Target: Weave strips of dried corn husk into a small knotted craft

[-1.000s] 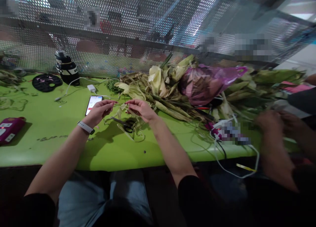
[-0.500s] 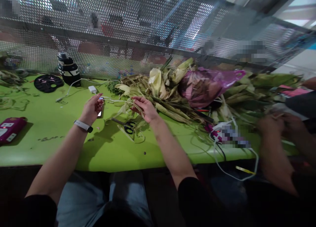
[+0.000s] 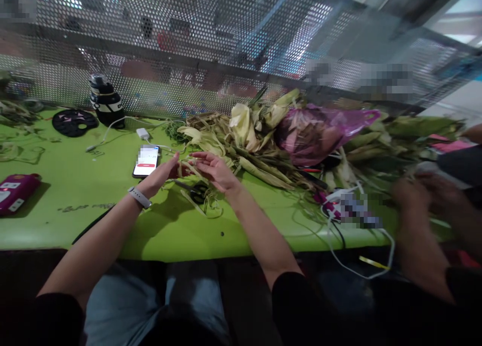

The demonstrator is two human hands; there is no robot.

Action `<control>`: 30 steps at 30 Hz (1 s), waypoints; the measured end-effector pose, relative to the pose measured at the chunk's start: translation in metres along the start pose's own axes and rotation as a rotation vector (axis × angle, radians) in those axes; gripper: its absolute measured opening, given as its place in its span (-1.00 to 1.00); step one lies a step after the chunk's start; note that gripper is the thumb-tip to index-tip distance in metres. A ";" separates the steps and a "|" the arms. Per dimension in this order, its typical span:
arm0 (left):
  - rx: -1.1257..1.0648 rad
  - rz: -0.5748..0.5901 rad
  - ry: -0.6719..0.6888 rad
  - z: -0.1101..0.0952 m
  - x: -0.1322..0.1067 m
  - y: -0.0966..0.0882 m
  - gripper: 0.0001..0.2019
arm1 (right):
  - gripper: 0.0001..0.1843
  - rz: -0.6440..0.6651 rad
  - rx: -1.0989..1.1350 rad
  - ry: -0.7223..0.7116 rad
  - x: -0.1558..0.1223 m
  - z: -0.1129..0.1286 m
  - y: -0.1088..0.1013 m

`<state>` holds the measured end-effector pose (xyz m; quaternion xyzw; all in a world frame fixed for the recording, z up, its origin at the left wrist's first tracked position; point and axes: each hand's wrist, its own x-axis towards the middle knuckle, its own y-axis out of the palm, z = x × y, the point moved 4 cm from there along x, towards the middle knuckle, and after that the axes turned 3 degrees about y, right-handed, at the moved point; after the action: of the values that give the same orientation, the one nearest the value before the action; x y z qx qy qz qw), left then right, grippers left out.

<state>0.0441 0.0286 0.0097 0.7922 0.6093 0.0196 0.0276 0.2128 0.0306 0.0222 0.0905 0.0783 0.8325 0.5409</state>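
My left hand (image 3: 165, 175), with a pale watch band on its wrist, is close to my right hand (image 3: 216, 171) above the green table. Thin strips of corn husk (image 3: 187, 166) run between the two hands. My right hand pinches them, and the fingers of my left hand are closed about their other end, partly hidden. Just below lie scissors (image 3: 198, 191) with black handles, among loose husk shreds (image 3: 211, 209). A lit phone (image 3: 146, 161) rests left of my left hand.
A heap of dried husks (image 3: 241, 130) and a purple plastic bag (image 3: 305, 135) lie behind. A dark bottle (image 3: 107, 102), black palette-like tray (image 3: 74, 122) and magenta box (image 3: 18, 193) are left. Cables (image 3: 361, 273) hang over the right edge, near another person's hands (image 3: 417, 190).
My left hand has moved right and slightly down, up to my right hand, bringing the stretched strip in. The phone, partly covered before, is now visible.
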 end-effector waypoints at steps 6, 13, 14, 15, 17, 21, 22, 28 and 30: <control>0.210 -0.407 0.276 -0.014 -0.003 -0.025 -0.59 | -0.60 -0.004 -0.053 -0.040 0.001 -0.001 0.001; 0.301 -0.254 0.222 -0.017 -0.010 -0.010 -0.42 | -0.39 0.009 -0.059 -0.062 0.001 -0.002 0.004; 0.264 -0.239 0.194 -0.015 -0.011 -0.008 -0.43 | -0.39 0.021 -0.070 -0.066 0.000 -0.002 0.005; 0.215 -0.210 0.152 -0.013 -0.010 -0.006 -0.44 | -0.39 0.036 -0.083 -0.063 0.000 -0.002 0.006; 0.104 -0.128 0.064 -0.006 -0.008 -0.002 -0.48 | -0.41 0.071 -0.101 -0.046 -0.001 -0.004 0.009; 0.003 -0.091 0.071 -0.002 -0.005 -0.001 -0.63 | -0.43 0.098 -0.101 -0.023 -0.002 -0.006 0.013; 0.010 -0.123 0.098 -0.003 -0.005 -0.003 -0.65 | -0.44 0.092 -0.100 -0.019 -0.002 -0.007 0.012; 0.003 -0.225 0.143 -0.009 -0.007 -0.006 -0.68 | -0.60 -0.015 -0.164 -0.031 0.003 -0.010 0.006; -0.023 -0.212 0.130 -0.009 -0.007 -0.006 -0.68 | -0.63 0.000 -0.194 -0.019 0.003 -0.012 0.007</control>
<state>0.0363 0.0230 0.0178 0.7202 0.6898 0.0748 -0.0009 0.2025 0.0296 0.0128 0.0456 -0.0076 0.8352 0.5480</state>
